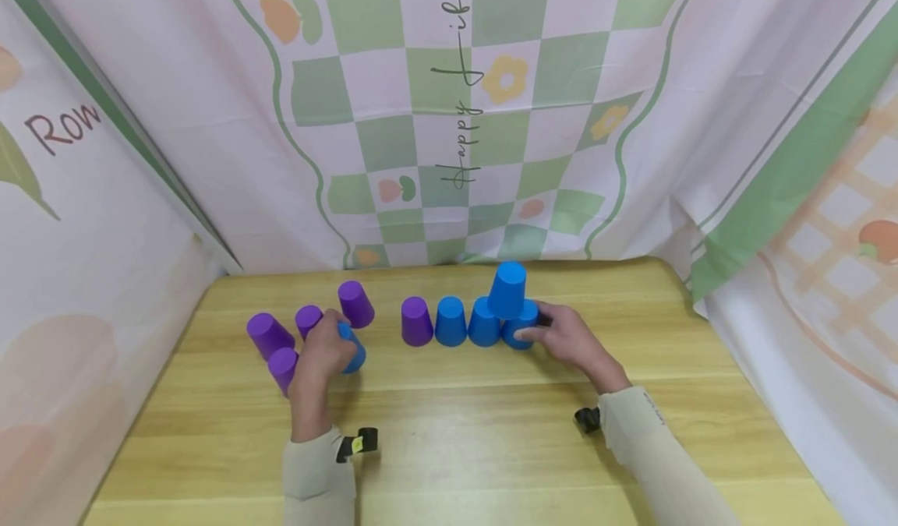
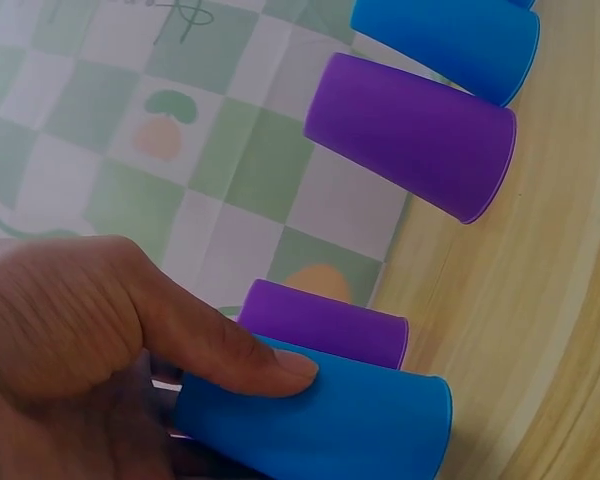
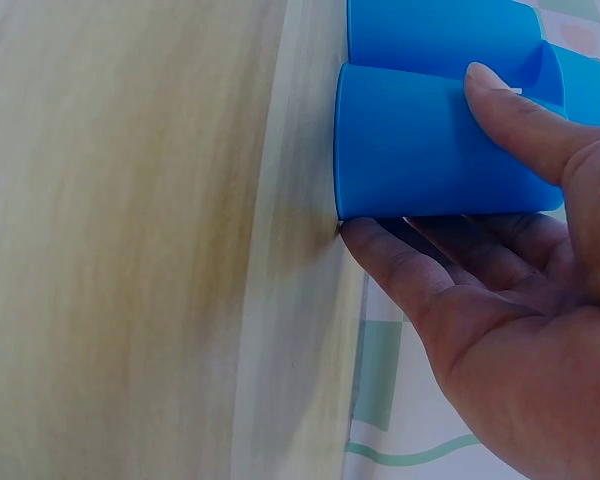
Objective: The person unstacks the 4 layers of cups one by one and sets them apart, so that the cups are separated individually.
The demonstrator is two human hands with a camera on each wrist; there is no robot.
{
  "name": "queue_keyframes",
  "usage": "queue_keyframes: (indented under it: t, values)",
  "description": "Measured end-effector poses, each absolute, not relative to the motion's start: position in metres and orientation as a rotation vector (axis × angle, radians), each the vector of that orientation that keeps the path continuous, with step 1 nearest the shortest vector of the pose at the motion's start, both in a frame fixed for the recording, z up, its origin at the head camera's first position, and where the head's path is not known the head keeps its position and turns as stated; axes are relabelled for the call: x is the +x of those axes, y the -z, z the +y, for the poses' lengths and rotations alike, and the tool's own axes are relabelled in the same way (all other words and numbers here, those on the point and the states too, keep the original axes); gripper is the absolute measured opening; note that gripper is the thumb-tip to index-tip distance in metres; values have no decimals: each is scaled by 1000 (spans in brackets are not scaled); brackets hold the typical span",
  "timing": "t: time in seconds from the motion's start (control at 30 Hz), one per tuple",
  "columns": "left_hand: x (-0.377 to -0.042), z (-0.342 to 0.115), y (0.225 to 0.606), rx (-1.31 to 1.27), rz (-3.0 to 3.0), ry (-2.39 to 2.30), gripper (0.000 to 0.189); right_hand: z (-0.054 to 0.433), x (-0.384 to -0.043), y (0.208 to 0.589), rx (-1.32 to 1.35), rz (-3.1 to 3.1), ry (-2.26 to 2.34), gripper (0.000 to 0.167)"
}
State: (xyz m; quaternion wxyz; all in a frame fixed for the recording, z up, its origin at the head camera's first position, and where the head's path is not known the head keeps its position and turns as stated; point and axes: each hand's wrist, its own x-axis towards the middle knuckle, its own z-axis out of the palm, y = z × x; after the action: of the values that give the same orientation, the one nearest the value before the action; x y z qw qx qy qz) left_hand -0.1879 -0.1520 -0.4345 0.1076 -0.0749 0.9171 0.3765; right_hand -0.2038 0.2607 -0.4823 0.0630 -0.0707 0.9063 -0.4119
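My left hand (image 1: 325, 354) grips an upside-down blue cup (image 1: 354, 351), its thumb lying along the cup's side in the left wrist view. To the right, a row of upside-down cups runs from a purple cup (image 1: 417, 322) through a blue cup (image 1: 450, 322) and another blue cup (image 1: 484, 325) to the rightmost blue cup (image 1: 521, 334). Across the tops of those last two rests one more blue cup (image 1: 508, 288). My right hand (image 1: 564, 335) holds the rightmost one from its right, thumb on the near side and fingers on the other.
Around the left hand stand several purple cups, among them a far one (image 1: 356, 305), a left one (image 1: 269, 337) and a near one (image 1: 282, 370) partly behind the hand. The wooden table (image 1: 449, 440) ends at a patterned curtain (image 1: 393, 132); cloth also hangs on both sides.
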Motion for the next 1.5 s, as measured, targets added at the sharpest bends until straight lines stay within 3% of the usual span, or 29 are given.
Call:
queue_keyframes:
  t: [0.87,1.5]
  values:
    - [-162,-145,384,-177,2809,-1150,62,261,-203,481,-209,2727,1244,52]
    - [-181,-90,393,317,2796,-1758,58,261,-204,482,-228,2733,1266,45]
